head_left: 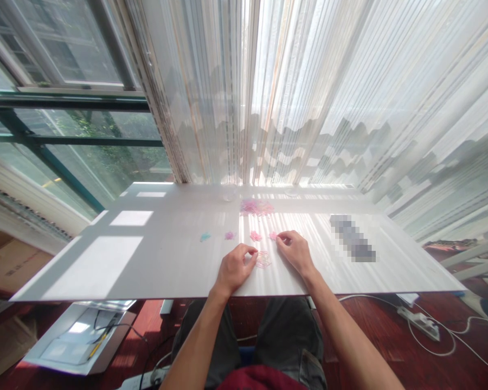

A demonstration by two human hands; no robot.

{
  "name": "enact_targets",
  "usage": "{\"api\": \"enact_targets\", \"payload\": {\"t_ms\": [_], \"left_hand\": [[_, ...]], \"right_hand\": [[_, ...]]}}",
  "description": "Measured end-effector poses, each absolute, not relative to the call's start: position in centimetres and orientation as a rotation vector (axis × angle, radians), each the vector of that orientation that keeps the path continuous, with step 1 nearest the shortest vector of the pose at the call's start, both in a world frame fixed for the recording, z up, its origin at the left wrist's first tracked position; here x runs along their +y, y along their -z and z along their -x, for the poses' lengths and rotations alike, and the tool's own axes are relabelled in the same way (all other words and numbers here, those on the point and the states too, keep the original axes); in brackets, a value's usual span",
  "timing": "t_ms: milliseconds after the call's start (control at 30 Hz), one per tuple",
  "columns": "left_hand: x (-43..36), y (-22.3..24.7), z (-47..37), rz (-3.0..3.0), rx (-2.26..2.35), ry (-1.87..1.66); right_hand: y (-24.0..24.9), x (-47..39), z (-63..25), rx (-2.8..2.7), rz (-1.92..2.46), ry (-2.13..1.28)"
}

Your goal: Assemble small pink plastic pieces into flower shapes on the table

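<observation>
My left hand [236, 266] is closed in a pinch at the left side of a small loose pile of thin pink and pale loops [263, 260] near the table's front edge. My right hand [295, 250] is also pinched, its fingertips at a small pink pile [273, 236]; what the fingertips of either hand hold is too small to tell. Left of that pile, in a row, lie another pink pile [255, 236], a purple pile [230, 235] and a teal pile [205, 236]. Behind them spreads a larger pink and purple heap [257, 207].
The white table [179, 265] stands against a striped sheer curtain [293, 97]. A clear round object [229, 194] sits near its back edge. A blurred-out dark object [353, 239] lies on the right. Below are a white box [79, 338] and a power strip [418, 323] with cables.
</observation>
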State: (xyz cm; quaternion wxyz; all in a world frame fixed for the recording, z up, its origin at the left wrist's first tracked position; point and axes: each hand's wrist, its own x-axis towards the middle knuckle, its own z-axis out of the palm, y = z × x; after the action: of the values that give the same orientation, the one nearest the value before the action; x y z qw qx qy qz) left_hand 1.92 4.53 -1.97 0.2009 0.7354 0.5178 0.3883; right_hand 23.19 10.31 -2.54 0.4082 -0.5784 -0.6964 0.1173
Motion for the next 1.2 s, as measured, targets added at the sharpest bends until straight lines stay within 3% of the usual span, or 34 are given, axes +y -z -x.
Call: {"api": "enact_targets", "payload": {"t_ms": [1200], "left_hand": [[4.50, 1.86, -1.88, -2.076, 1.480, -1.057]], "right_hand": [[2.39, 10.26, -22.97, -1.806, 1.434, -0.256]]}}
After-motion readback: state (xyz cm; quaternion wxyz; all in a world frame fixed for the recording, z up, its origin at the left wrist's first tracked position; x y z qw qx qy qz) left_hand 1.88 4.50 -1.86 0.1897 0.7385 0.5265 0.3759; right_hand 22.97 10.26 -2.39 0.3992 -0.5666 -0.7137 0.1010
